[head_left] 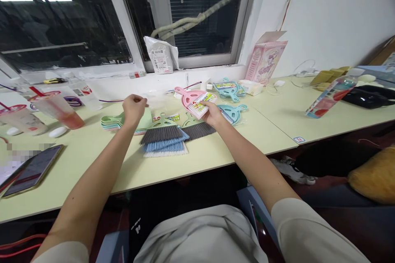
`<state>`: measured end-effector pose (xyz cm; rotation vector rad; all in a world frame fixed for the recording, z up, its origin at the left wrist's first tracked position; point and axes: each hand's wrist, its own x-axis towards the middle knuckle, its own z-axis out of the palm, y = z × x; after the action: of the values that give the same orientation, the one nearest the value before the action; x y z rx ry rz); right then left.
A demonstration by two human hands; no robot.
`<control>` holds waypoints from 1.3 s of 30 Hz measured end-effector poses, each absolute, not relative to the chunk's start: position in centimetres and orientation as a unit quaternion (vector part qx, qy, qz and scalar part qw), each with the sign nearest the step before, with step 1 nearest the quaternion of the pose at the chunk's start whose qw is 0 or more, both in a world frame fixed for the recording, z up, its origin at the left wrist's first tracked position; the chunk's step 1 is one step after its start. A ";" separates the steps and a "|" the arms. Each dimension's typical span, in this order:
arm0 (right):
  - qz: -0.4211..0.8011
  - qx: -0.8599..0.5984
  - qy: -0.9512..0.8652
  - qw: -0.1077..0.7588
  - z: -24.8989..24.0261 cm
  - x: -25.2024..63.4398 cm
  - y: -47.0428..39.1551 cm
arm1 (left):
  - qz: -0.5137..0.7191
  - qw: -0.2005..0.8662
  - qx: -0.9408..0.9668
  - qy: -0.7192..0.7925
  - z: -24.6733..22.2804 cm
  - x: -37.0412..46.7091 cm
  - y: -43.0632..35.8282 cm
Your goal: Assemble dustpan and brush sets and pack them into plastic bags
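Gripped, right hand (212, 114): pink dustpan (189, 98). Left hand (133, 109): curled, contents unclear. Blue sets (228, 90) seemingly complete; stacked dustpans (111, 120), brushes (163, 133) seemingly unpaired.

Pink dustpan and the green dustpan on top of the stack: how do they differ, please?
The pink dustpan is held up in the right hand; the green dustpan lies on the stack. The pink dustpan carries a printed label, while the green dustpan shows none in view. Both have a broad pan and a handle.
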<state>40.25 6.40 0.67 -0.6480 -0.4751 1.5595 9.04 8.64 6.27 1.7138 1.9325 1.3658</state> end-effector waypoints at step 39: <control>0.662 -0.278 -0.184 0.672 1.3 41.1 6.4 | 0.244 0.025 0.810 0.533 10.2 14.5 1.8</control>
<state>41.07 6.41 1.34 -0.6260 -0.4143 1.4906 14.47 1.79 10.15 2.5033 1.6492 0.7549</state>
